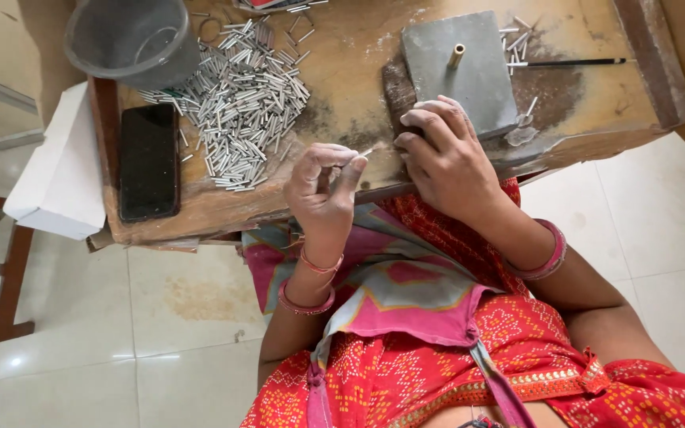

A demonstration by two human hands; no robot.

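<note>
My left hand (323,184) is raised over the near edge of the low wooden table (358,47), pinching a small silver metal tube (366,152) between thumb and fingertips. My right hand (441,154) rests on the table edge beside it, fingers curled down against the wood next to a grey stone slab (477,79); whether it holds anything is hidden. A short brass peg (456,55) stands upright on the slab. A large heap of short silver tubes (247,103) lies on the table to the left of my hands.
A grey plastic bucket (132,36) stands at the table's far left corner. A black phone (149,162) lies flat by the left edge, next to a white box (61,170). A thin black rod (572,62) and a few loose tubes (517,36) lie beyond the slab. White floor tiles surround the table.
</note>
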